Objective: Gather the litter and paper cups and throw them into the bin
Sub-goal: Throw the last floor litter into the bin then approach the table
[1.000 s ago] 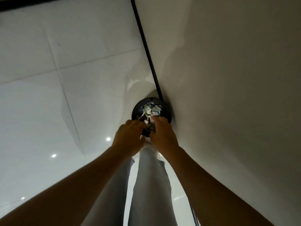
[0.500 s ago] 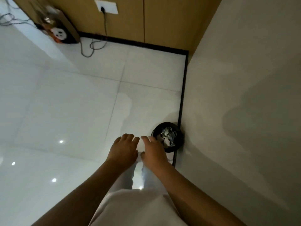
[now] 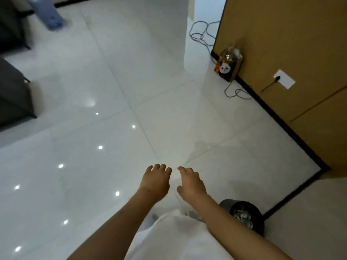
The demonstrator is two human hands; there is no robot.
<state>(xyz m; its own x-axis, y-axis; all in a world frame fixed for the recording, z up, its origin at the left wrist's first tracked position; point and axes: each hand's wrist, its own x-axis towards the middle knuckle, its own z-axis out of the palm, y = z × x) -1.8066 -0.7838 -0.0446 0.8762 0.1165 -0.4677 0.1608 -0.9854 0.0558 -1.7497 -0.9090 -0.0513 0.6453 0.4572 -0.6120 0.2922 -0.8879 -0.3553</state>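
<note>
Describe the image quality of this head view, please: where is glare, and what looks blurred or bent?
Head view: small bright ceiling-light reflections dot the glossy floor tiles on the left; the blue object at top left is smeared by motion blur; wide-angle distortion tilts the brown wall and its black skirting; the left hand, the right hand and the bin are dim but fairly sharp.

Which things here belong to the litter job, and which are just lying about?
Job:
- black bin, crumpled paper litter inside
- left hand, holding nothing
- right hand, holding nothing

Lying about:
- panda gift bag by the wooden wall
- cable on the floor
- wall socket
</note>
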